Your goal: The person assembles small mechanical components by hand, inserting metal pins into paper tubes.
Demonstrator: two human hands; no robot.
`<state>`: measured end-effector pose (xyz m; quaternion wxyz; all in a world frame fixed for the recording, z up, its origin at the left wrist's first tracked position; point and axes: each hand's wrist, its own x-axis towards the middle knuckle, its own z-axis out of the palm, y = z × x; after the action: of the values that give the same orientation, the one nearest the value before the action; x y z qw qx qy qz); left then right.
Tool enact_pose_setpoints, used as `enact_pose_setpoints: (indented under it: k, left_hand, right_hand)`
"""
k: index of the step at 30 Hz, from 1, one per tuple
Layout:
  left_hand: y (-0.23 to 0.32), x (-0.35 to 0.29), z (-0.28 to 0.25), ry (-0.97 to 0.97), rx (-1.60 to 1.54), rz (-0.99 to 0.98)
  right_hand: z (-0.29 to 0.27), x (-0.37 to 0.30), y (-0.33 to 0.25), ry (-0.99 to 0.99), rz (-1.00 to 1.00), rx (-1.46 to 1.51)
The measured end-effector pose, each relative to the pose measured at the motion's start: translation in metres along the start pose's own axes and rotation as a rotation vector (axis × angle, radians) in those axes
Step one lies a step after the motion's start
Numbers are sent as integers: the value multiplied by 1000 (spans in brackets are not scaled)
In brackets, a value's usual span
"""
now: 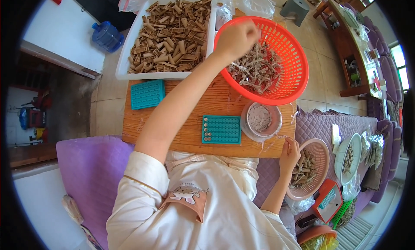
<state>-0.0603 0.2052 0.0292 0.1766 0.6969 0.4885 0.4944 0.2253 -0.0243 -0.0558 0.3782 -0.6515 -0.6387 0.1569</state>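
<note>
Fingers of the left hand point(237, 37) pinch thin strips in the orange basket point(298, 68) overhanging the tabletop's point(181, 133) far right corner, the right hand point(288, 152) grips the pink bowl's point(322, 163) rim, and a tug could tip the basket.

Crumpled clear plastic bags point(258, 4) lie behind the orange basket point(298, 68), beside the white tray point(125, 59).
</note>
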Motion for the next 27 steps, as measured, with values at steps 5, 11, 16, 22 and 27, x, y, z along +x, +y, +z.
enact_pose_setpoints:
  k: [5, 11, 16, 22, 27]
  left_hand:
    - [-6, -14, -21, -214, 221, -189]
    - [43, -63, -25, -180, -273, -79]
    - [78, -124, -29, -217, -443, -130]
    - [82, -179, -26, -188, -988, -550]
    - [78, -197, -37, -217, -1151, -675]
  right_hand:
    - [2, 6, -5, -31, -56, -62]
    - [8, 26, -66, 65, -153, 34]
    - [15, 46, -141, 236, -523, 33]
    - [31, 55, -161, -160, -616, 208]
    - [33, 43, -169, -310, -489, 258]
